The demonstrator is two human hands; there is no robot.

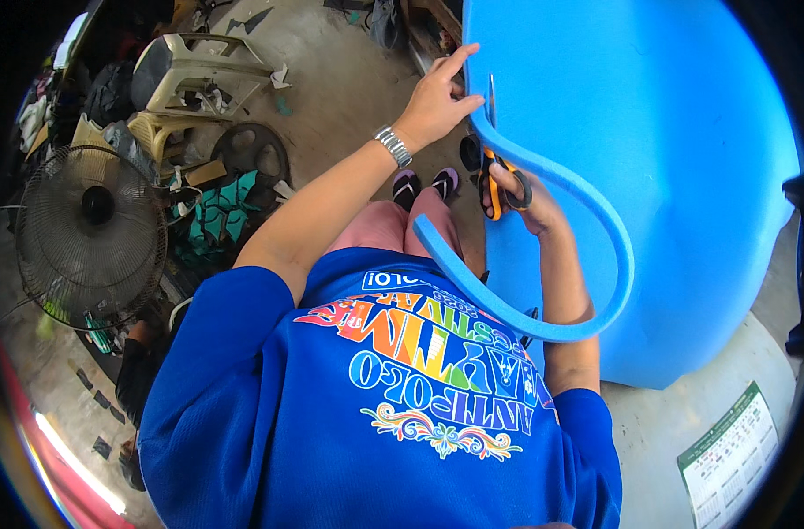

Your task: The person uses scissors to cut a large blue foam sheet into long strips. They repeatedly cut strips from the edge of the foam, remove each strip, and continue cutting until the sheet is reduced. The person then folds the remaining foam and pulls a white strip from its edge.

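A large blue foam sheet (666, 176) spreads to my right. A long narrow foam strip (627, 256), still joined near the scissors, loops over my right forearm and back to my shirt. In my right hand (534, 207) is a pair of scissors (497, 189) with orange and black handles; the blades point away from me, at the sheet's left edge between sheet and strip. My left hand (437, 101) grips that edge just beyond, index finger and thumb apart on it, the other fingers partly hidden beneath.
At left stand a round fan (93, 207) and a worn plastic chair (199, 75) on its side. Teal scraps (221, 212) and other clutter lie on the floor around them. A calendar (732, 458) lies on the pale surface at lower right.
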